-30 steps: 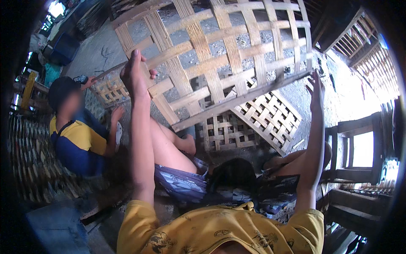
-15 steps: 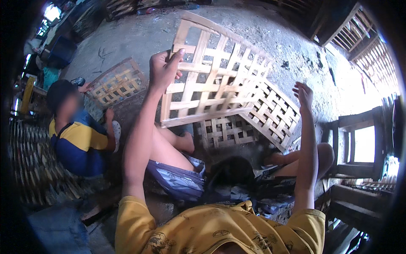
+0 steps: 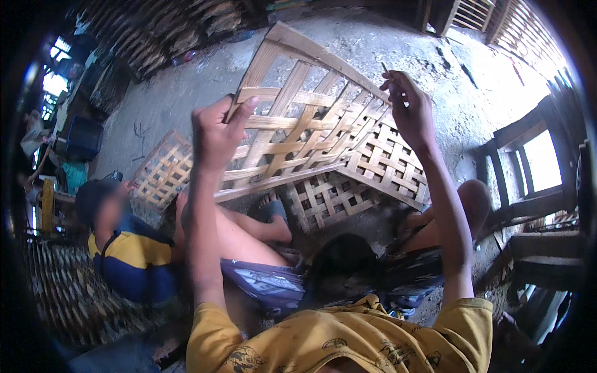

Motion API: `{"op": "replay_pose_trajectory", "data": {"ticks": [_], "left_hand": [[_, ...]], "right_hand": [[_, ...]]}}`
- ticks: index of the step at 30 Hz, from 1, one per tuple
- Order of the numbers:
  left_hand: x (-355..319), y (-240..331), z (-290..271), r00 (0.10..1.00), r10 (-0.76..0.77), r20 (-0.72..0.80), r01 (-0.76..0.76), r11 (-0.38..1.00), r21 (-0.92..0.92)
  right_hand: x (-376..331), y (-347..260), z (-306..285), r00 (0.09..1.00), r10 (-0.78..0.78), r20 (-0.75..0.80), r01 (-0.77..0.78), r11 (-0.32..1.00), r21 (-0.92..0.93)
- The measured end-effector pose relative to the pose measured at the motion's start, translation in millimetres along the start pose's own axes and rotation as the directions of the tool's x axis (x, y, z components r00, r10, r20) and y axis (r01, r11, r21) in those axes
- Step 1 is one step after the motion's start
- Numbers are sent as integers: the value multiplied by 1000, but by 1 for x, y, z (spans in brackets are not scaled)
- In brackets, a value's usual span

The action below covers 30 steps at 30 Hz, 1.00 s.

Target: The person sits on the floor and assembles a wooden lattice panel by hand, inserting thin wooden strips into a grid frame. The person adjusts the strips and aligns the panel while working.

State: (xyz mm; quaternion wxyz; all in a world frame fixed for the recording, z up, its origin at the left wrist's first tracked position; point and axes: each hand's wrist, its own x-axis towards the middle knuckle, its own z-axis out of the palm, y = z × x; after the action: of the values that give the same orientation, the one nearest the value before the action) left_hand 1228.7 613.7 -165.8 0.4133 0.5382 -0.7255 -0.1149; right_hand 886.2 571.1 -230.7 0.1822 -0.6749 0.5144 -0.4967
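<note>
The left hand [image 3: 214, 133] has its grip clenched on the left end of a woven bamboo lattice panel [image 3: 305, 140], thumb over a slat near the upper corner, and holds the panel up, tilted, above the concrete floor [image 3: 180, 87]. The right hand [image 3: 410, 109] is raised just beside the panel's upper right edge; its fingers pinch a thin stick-like thing [image 3: 385, 67], too small to identify, and it does not seem to touch the panel itself. The lifted panel looks fully woven, with strips crossing in an open grid and a long edge strip along its top, so the weaving of this piece seems done, and what is left appears to be handling or placing it. Under and behind it, smaller lattice panels [image 3: 385, 165] already lie on the floor, and another [image 3: 161, 174] lies to the left, near a seated person in a yellow and blue shirt [image 3: 134, 261]. The wearer's bare legs [image 3: 249, 233] stretch out below the panel.
</note>
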Motion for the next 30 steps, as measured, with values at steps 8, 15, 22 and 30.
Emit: {"op": "replay_pose_trajectory", "data": {"ticks": [8,15,22,30], "left_hand": [[85,83,11,884,144,445,-258,944,207],[72,62,67,841,220,494,-410,856,315],[37,35,74,881,297,369,-403,880,252],[20,0,49,954,221,204,-298,784,545]], "right_hand": [[6,-13,-32,940,-182,-289,178,983,-40],[3,5,-26,972,-79,-220,80,997,-1],[-5,11,5,997,34,-70,-5,926,378],[-4,35,7,946,193,-261,-82,919,385]]}}
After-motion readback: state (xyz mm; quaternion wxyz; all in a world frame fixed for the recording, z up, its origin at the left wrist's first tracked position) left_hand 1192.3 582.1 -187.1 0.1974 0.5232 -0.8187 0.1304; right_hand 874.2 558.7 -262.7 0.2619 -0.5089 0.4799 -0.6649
